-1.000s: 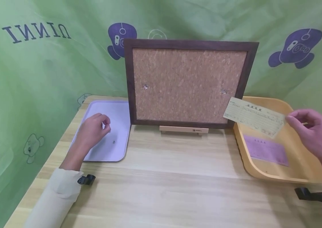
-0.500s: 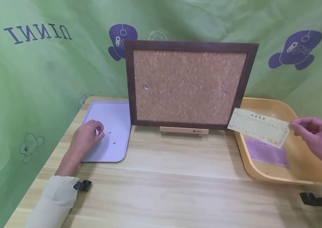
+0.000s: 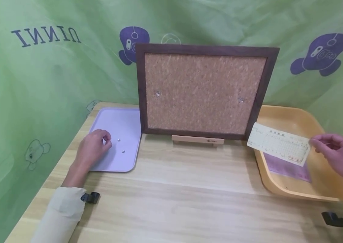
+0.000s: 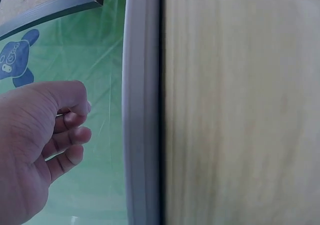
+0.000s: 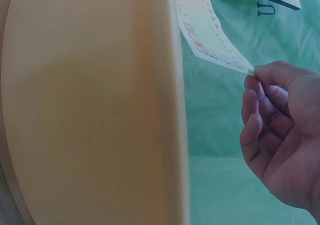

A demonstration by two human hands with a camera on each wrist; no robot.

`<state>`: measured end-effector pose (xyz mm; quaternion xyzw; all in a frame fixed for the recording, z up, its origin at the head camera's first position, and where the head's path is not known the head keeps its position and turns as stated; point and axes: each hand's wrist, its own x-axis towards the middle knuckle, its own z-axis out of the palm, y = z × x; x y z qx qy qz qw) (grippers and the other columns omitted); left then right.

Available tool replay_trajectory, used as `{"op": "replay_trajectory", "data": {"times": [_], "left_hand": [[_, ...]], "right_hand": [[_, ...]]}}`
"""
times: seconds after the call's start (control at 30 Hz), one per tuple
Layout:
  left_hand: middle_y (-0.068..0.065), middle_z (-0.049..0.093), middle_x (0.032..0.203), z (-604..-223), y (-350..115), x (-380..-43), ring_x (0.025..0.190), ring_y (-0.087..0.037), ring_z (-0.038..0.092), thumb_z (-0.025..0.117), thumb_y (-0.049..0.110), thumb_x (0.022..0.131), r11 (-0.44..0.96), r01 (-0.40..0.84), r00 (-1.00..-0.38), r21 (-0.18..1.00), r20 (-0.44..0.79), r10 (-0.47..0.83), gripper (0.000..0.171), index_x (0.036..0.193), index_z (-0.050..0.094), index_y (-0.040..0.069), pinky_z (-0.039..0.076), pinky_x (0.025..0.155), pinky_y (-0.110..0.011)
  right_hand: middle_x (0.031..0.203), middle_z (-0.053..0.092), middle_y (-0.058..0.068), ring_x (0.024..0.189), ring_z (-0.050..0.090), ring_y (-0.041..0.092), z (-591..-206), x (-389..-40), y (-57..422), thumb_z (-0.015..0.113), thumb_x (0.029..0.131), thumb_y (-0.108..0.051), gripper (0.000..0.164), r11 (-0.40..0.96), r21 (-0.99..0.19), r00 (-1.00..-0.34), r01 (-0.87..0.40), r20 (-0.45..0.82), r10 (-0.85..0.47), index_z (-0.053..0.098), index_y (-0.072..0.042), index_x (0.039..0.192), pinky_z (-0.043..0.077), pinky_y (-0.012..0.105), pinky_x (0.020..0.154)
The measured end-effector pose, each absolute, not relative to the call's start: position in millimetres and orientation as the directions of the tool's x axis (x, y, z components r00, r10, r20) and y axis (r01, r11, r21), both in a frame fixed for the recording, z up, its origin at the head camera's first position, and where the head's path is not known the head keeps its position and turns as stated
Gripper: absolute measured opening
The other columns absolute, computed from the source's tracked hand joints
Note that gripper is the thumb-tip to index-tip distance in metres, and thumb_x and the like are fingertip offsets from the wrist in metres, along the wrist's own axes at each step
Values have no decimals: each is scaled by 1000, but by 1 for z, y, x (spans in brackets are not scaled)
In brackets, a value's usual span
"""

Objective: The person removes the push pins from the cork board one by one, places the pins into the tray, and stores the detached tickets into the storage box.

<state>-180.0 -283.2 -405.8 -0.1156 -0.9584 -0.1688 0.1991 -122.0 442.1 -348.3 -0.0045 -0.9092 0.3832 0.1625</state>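
Observation:
My right hand pinches the right edge of a pale yellow printed paper slip between thumb and fingers. The slip hangs over the left side of the yellow tray, partly covering a purple paper slip lying there. In the right wrist view the slip curves away from the fingertips. Over the lilac tray, my left hand has thumb and index tips together; I cannot tell whether something tiny is between them. Two small silver thumbtacks lie on that tray, just right of the hand.
A dark-framed corkboard leans at the back of the wooden table, between the trays. It has a silvery marked spot on each side. Its light wooden stand juts forward below. A green printed curtain hangs behind.
The right hand has lowered the yellow slip from beside the board's corner to over the yellow tray. The left hand has drawn back toward the body, and a second tack now shows.

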Motion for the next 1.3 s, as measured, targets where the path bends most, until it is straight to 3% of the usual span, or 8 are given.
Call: {"op": "replay_trajectory", "data": {"times": [0.43,0.87,1.13,1.3], "left_hand": [[-10,63,78,-404,-288,-185,68,-27,57,68,1,80,922,264,-923,283,351,157,4,83,69,3,48,62,-44],[-8,66,81,-404,-294,-187,77,-29,63,68,2,80,910,267,-958,317,189,215,2,82,68,3,52,72,-48],[-4,61,75,-403,-293,-190,72,-26,58,64,0,80,903,301,-953,305,136,272,9,77,65,9,48,69,-43],[-2,59,72,-404,-293,-192,71,-25,55,65,-1,80,906,303,-953,295,83,291,12,76,65,10,47,69,-42]], "right_hand": [[74,63,-27,63,57,-8,-354,-126,445,68,96,-1,35,661,-738,-952,-138,284,119,68,-36,92,41,13,51],[75,65,-28,61,59,-9,-359,-127,451,69,95,2,36,669,-730,-956,-143,276,96,70,-34,89,43,11,52],[74,61,-29,61,55,-9,-364,-127,456,68,97,-6,35,738,-670,-966,-79,235,109,65,-39,89,42,13,52],[73,62,-25,63,55,-5,-367,-126,460,67,99,-13,24,779,-625,-976,-48,194,96,66,-34,90,41,17,52]]}}
